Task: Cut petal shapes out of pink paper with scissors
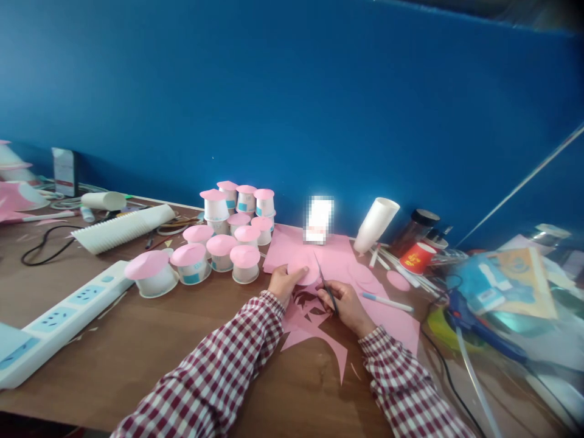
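Note:
In the middle of the table, my left hand [285, 283] pinches a round piece of pink paper [312, 270] between thumb and fingers. My right hand [345, 304] is closed around dark-handled scissors [325, 281], their blades pointing up and away at the edge of that piece. Beneath both hands lie pink paper scraps [314, 336] with curved cut edges. Larger pink sheets [278, 250] spread out behind and to the right. A cut pink disc [362, 273] rests on them, near a white-and-blue pen [387, 302].
Several paper cups [245, 272] with pink cone tops stand left of the sheets. A power strip [59, 319] lies at the left. A lit phone [319, 220] leans on the wall. At the right are a red cup [417, 258] and a blue glue gun [483, 331].

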`<state>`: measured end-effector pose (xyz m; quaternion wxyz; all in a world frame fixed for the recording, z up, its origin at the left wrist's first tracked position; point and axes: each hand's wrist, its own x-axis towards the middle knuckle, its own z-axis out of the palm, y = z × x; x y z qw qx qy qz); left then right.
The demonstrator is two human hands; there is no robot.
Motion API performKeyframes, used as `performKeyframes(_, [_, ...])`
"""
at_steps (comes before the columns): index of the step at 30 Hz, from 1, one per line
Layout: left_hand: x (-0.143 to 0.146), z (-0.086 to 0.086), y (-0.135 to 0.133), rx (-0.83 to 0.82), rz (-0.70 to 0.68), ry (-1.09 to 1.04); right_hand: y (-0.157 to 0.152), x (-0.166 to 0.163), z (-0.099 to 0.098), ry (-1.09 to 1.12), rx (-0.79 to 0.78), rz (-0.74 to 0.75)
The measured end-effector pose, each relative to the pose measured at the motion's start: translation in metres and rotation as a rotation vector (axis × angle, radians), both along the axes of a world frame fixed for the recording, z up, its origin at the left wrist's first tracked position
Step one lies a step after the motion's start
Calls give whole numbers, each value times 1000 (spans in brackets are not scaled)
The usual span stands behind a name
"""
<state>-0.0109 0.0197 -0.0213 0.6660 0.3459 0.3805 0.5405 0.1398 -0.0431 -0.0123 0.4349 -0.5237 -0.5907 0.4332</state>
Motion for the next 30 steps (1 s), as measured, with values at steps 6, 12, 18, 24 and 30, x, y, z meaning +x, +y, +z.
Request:
performKeyframes(6, [1, -1, -1, 8, -14, -1, 0, -1, 2, 25, -10, -14])
performKeyframes(12, [1, 0, -2, 0, -12, -1, 0, 0, 2, -2, -10, -13])
performKeyframes(18, [2, 2, -2, -11, -7, -11, 0, 0, 3, -7, 1, -11])
performKeyframes(24, [0, 3, -2, -13, 7, 14, 0, -1, 3, -27, 15, -8])
performKeyframes(30, [0, 2, 0, -34, 13, 23, -1, 0, 3, -17, 1, -4])
